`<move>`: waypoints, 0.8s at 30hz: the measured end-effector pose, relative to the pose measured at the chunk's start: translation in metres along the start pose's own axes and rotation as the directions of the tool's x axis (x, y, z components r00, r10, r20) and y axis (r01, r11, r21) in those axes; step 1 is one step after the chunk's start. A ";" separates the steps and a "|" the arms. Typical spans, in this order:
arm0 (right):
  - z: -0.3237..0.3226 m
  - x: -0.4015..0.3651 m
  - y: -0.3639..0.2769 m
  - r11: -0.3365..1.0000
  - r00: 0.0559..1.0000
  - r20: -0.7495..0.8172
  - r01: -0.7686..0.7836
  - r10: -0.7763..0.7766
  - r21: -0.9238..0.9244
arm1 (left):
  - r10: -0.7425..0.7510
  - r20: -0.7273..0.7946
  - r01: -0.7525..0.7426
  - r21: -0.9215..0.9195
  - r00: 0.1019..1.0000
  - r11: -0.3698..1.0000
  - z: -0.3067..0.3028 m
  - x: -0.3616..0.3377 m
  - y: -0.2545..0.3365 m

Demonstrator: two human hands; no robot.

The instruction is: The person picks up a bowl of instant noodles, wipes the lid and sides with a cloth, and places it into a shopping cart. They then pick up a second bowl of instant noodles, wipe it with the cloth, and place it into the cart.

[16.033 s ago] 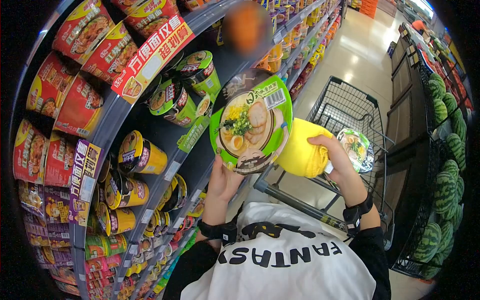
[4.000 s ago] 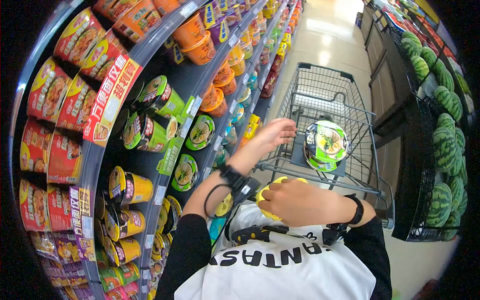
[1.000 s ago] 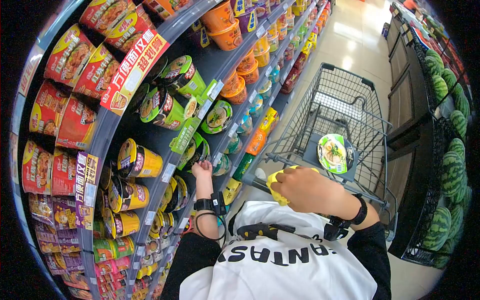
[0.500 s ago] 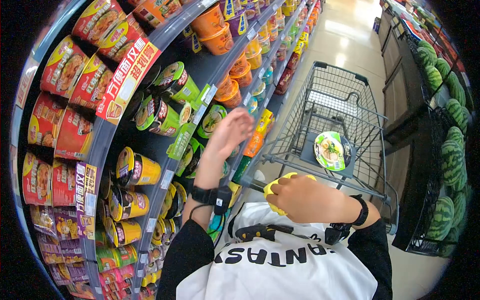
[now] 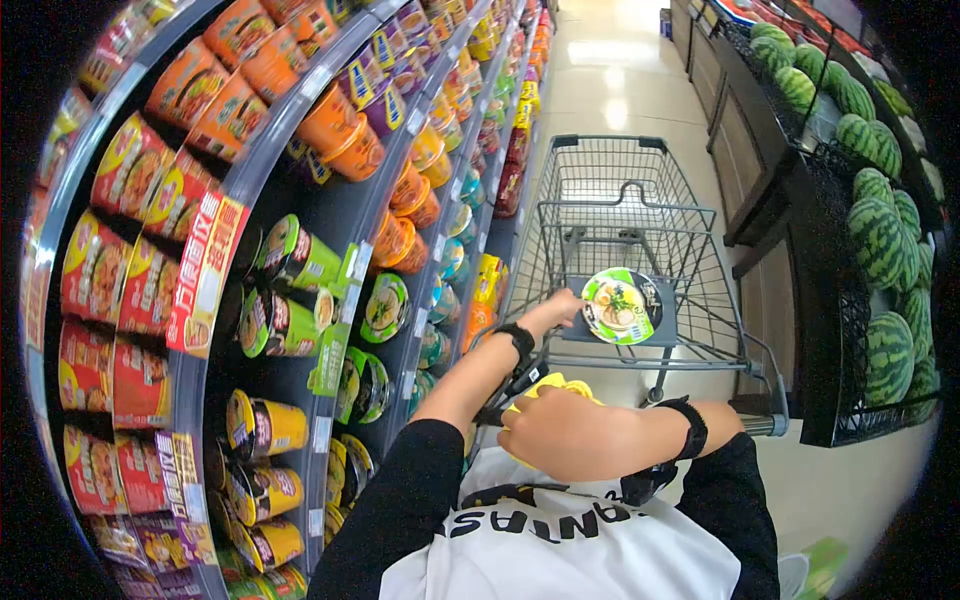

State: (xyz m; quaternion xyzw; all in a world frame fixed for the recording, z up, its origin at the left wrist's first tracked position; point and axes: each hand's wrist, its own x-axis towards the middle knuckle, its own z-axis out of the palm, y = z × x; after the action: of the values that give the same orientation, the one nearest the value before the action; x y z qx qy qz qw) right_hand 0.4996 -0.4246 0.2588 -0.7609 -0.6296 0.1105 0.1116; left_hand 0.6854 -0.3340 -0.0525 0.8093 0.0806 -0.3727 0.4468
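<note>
My left hand (image 5: pixel 556 309) reaches forward over the shopping cart (image 5: pixel 620 215) and its fingertips rest against the left rim of a green-rimmed instant noodle bowl (image 5: pixel 621 306). The bowl lies on the cart's grey fold-out seat. Whether the fingers grip the bowl or only touch it does not show. My right hand (image 5: pixel 560 436) stays close to my chest, closed around a yellow cloth bag (image 5: pixel 552 388) near the cart's handle (image 5: pixel 757 425). A black band sits on each wrist.
Curved shelves (image 5: pixel 330 200) of cup and bowl noodles run along my left, close to the cart. Wire bins of watermelons (image 5: pixel 880 240) line the right. A tiled aisle floor (image 5: pixel 610 90) stretches ahead of the cart.
My left hand has left the shelf and swung right to the noodle bowl in the cart. The view has turned down the aisle. The right hand keeps hold of the yellow bag.
</note>
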 end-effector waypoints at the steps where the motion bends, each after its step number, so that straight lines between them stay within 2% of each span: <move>1: -0.003 0.000 0.001 1.000 0.999 0.047 -0.015 0.015 0.009 | 0.008 0.004 -0.007 -0.092 1.000 0.996 0.008 0.003 -0.002; 3: -0.003 0.000 0.001 0.999 0.998 0.030 -0.046 0.047 -0.014 | -0.023 0.137 0.038 -0.103 0.990 0.994 0.012 0.001 -0.002; 7: -0.006 -0.001 0.001 0.994 0.995 0.027 -0.097 0.098 -0.047 | -0.094 0.148 0.122 -0.195 0.985 0.973 0.018 -0.003 -0.005; 11: -0.009 -0.004 0.003 0.993 0.994 0.044 -0.093 0.096 -0.067 | -0.214 0.280 0.306 -0.344 0.936 0.888 0.029 0.003 -0.015; 12: -0.009 -0.004 0.003 0.993 0.994 0.049 -0.096 0.099 -0.062 | -0.190 0.278 0.283 -0.344 0.941 0.896 0.030 0.001 -0.012; 15: -0.010 -0.004 0.005 0.994 0.993 0.064 -0.099 0.101 -0.041 | 0.030 0.281 0.095 -0.418 0.959 0.903 0.030 -0.006 -0.009; 16: -0.011 -0.004 0.006 0.995 0.993 0.068 -0.097 0.099 -0.031 | 0.061 0.264 0.081 -0.496 0.962 0.865 0.028 -0.005 -0.005; 19: -0.009 -0.002 0.005 0.996 0.994 0.065 -0.090 0.091 -0.028 | 0.098 0.177 -0.020 -0.394 0.979 0.919 0.004 -0.009 0.009; 20: -0.009 -0.002 0.005 0.996 0.994 0.058 -0.088 0.090 -0.034 | 0.150 0.244 -0.044 -0.393 0.958 0.918 -0.012 -0.015 0.009; 21: -0.010 -0.002 0.005 0.996 0.994 0.067 -0.085 0.086 -0.024 | 0.116 0.231 -0.023 -0.370 0.966 0.929 -0.025 -0.030 0.019; 23: -0.011 0.000 0.005 0.998 0.994 0.086 -0.069 0.069 -0.003 | 0.139 0.154 -0.076 -0.360 0.978 0.930 -0.057 -0.052 0.018; 24: -0.008 0.001 0.006 0.999 0.998 0.022 -0.051 0.052 -0.012 | 0.165 0.132 -0.095 -0.421 0.978 0.902 -0.073 -0.062 0.012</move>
State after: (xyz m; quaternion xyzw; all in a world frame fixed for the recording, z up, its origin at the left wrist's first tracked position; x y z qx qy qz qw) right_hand 0.5077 -0.4249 0.2644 -0.7762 -0.6115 0.1182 0.0975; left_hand 0.6861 -0.2711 0.0212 0.6670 0.0661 -0.3818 0.6364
